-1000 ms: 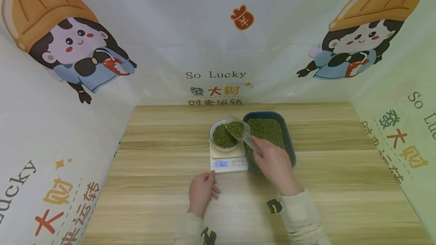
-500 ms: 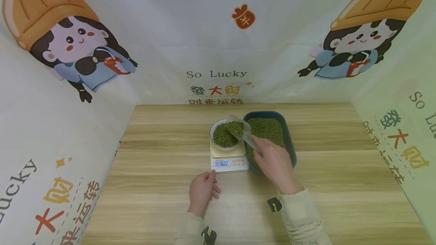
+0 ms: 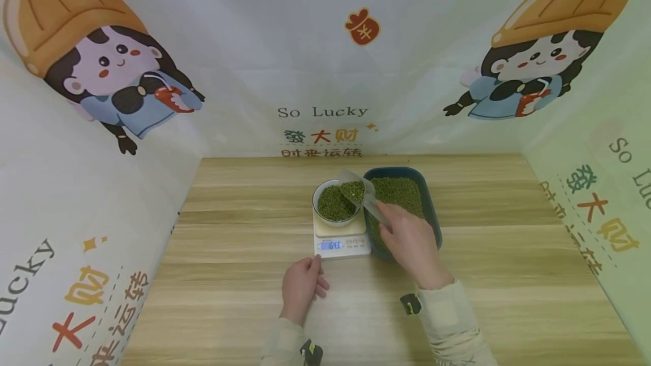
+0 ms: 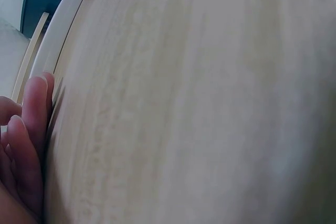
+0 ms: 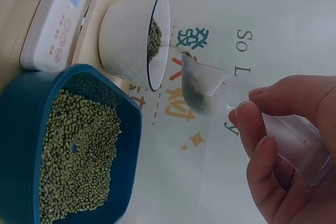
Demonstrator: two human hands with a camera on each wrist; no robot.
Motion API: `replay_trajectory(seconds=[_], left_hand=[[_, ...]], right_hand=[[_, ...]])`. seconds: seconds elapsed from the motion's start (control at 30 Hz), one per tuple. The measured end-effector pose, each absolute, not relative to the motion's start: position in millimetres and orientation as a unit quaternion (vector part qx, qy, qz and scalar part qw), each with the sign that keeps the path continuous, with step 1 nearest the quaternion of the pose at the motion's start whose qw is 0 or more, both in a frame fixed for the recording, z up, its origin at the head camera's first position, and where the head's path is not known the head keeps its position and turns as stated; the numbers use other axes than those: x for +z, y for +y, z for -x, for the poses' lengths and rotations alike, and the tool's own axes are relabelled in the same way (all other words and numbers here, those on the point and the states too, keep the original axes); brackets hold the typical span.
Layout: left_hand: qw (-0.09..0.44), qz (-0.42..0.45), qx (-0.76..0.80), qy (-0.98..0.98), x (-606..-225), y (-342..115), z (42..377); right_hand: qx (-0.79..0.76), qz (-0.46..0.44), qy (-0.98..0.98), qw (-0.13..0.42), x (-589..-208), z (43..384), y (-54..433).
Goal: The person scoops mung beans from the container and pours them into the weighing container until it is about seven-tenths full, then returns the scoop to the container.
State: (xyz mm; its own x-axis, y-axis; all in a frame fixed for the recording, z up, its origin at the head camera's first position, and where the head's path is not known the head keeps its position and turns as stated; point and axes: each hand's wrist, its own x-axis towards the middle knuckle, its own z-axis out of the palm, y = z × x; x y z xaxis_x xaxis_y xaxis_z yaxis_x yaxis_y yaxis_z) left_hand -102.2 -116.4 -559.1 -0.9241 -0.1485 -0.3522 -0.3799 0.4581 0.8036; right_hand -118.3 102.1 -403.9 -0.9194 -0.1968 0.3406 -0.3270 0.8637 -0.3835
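My right hand [image 3: 413, 246] holds a clear scoop [image 5: 202, 85] by its handle, thumb and fingers curled round it. The scoop carries green mung beans [image 3: 352, 190] and tilts over the right side of a white, dark-rimmed bowl [image 5: 123, 40]. At its lip, a bean or two shows in the right wrist view. Mung beans [image 3: 333, 203] lie inside the bowl, which stands on a white kitchen scale [image 3: 346, 253] whose display reads about 164.3. My left hand [image 3: 301, 287] rests on the table at the scale's front edge, fingers loosely bent, thumb tip right at the scale.
Just right of the scale stands a dark blue tub [image 3: 433, 225] holding many more mung beans. The wood-grain table [image 3: 229, 275] is enclosed at the back and sides by a printed white cloth [image 3: 244, 61].
The scale's display has risen from about 162.2 to 164.3. Both hands and the scoop stay almost in place; the beans in the scoop look slightly fewer.
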Motion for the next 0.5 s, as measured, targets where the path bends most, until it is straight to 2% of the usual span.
replay_trajectory(seconds=[0.5], left_hand=[[0.114, 0.155, 0.5, 0.845, -560.8, -116.9, 101.5]], right_hand=[[0.221, -0.145, -0.953, 0.149, -401.8, 119.4, 101.9]])
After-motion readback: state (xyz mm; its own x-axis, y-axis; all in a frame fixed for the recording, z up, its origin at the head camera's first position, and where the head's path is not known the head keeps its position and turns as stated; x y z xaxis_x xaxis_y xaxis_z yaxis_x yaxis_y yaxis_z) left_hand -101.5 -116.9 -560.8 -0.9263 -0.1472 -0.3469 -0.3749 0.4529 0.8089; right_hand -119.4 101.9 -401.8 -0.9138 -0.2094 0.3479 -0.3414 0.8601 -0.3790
